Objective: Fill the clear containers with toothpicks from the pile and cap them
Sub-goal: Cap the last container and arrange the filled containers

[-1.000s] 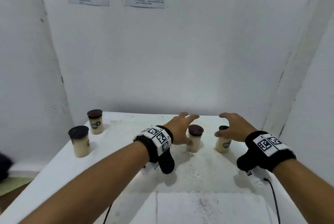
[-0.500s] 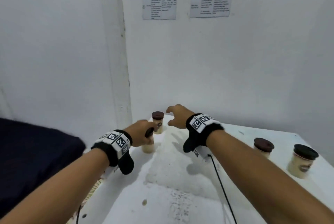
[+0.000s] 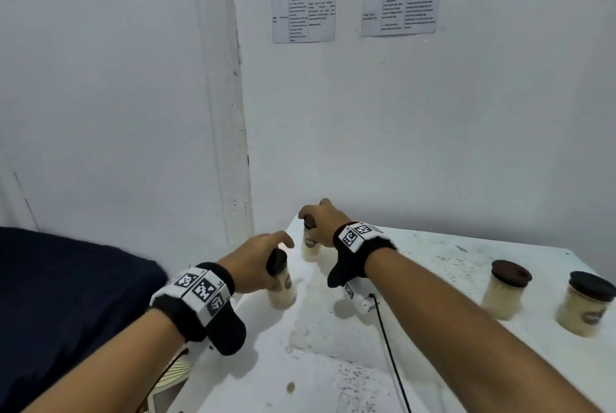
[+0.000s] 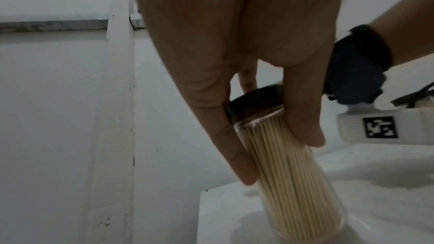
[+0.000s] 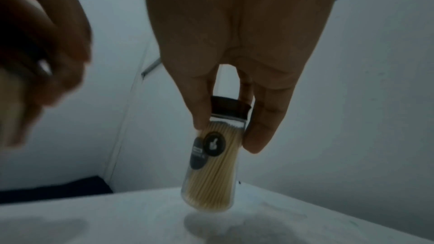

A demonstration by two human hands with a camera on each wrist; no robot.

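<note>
Two clear cylindrical containers packed with pale toothpicks are gripped near their dark round caps: the left hand (image 4: 234,47) holds one (image 4: 293,183) tilted, the right hand (image 5: 234,34) another (image 5: 211,170) at 12 o'clock on the white speckled tabletop (image 3: 433,279); its label is blurred.

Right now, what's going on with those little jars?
Left hand grips one capped toothpick jar. Right hand grips another. Two capped jars stand aside. Nothing in the way.

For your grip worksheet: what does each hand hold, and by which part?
Left hand grips one capped jar just below the cap; right hand pinches another capped jar there too.
</note>
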